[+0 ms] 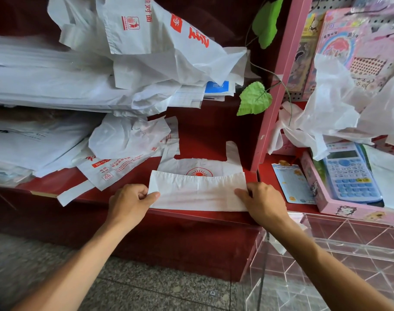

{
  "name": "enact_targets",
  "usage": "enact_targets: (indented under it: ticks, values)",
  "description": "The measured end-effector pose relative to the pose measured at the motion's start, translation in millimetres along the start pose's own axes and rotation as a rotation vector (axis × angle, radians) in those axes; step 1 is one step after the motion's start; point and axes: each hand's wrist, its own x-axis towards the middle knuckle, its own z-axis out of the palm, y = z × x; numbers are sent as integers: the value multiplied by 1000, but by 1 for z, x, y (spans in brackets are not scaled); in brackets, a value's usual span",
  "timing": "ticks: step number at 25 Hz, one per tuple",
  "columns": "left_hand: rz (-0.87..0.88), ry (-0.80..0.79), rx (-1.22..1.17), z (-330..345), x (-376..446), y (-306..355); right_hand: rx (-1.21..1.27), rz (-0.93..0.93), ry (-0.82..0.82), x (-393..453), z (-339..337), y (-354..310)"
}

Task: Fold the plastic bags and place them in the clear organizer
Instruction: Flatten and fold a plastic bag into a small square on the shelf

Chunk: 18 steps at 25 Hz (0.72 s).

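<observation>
Clear organizer (326, 261), right of our right forearm, below the red ledge (191, 217); acrylic walls, diamond dividers.

Left hand (129, 202): we pinch the left end of the bag (197, 191) between thumb and curled fingers.

Right hand (262, 202): we grip the bag's right end, thumb on top.

Bag: white, on the ledge, bottom part folded up over the body, red sun print and one handle showing above the fold.

Loose bags (128, 140): crumpled, left of and behind the bag, red print.

Stacked bags (45, 81): farther left, in layers.

Green leaf (254, 98): above the bag, beside a pink post (272, 90).

Calculator (348, 173): blue, right of the bag, in a pink tray (331, 207).
</observation>
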Motion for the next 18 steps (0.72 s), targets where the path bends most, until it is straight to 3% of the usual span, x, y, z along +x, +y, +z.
enact_targets:
  ticks: [10,15,18]
  values:
    - [-130,63,79,-1,-3,10,-7,101,-2,-1,-4,-5]
    - [-30,66,195,4,-9,13,-51,108,33,-2,-1,-7]
    - [92,166,341,4,-12,15,-75,115,47,-2,1,-8]
